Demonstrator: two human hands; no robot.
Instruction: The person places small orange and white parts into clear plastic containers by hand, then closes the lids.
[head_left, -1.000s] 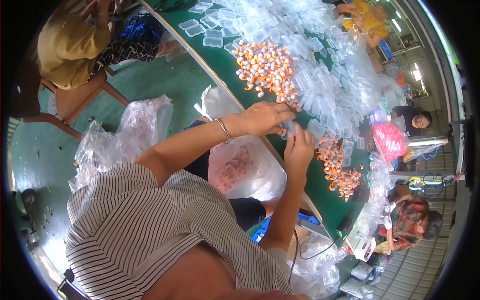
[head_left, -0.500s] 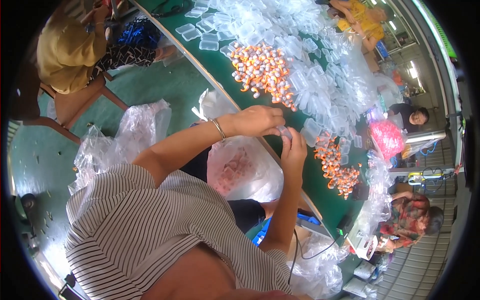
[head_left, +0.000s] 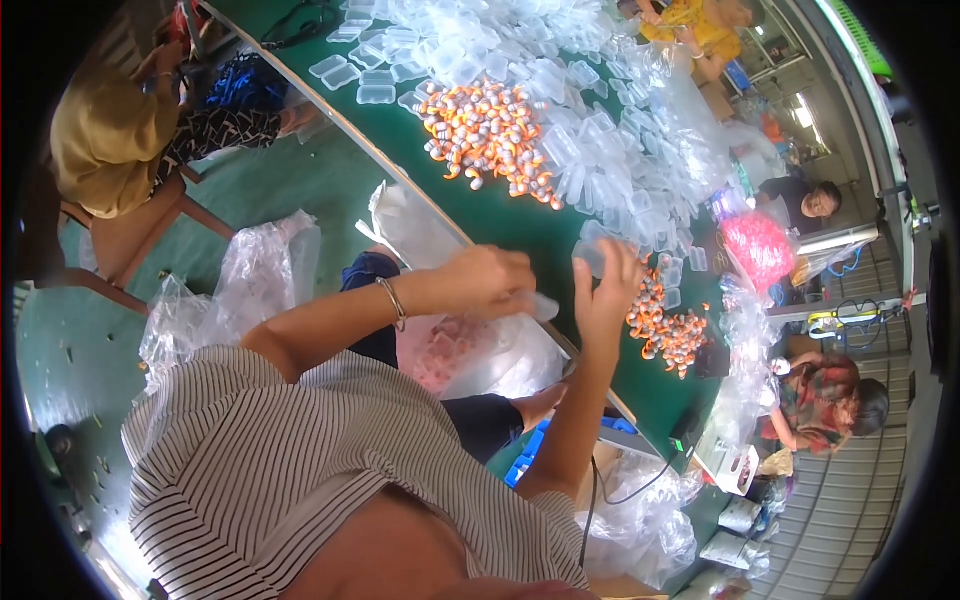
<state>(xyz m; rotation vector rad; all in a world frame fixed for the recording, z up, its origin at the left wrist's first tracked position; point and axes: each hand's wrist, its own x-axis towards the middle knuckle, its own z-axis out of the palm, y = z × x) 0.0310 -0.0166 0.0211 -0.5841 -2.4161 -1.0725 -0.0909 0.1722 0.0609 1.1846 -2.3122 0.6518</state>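
My left hand (head_left: 487, 280), with a metal bangle on its wrist, is closed on a small clear plastic case (head_left: 543, 306) above the bag by the table edge. Its far fingers are partly hidden. Over the green table (head_left: 520, 228), my right hand (head_left: 607, 292) has thumb and fingers spread. Right by its fingertips lies another clear plastic box (head_left: 590, 258), partly covered by them; whether they touch it I cannot tell. Small orange-and-grey pieces lie in a large pile (head_left: 490, 135) ahead and a smaller pile (head_left: 665, 325) to the right.
A big heap of clear plastic boxes (head_left: 610, 150) covers the far table. A white bag with pink pieces (head_left: 450, 345) hangs below the edge. A pink bundle (head_left: 757, 250) sits at right. Other people sit around, one on a chair (head_left: 140, 235) at left.
My hands have come apart. The left has drawn back toward me with the small clear case; the right has opened and moved toward a clear box. The whole view has shifted slightly.
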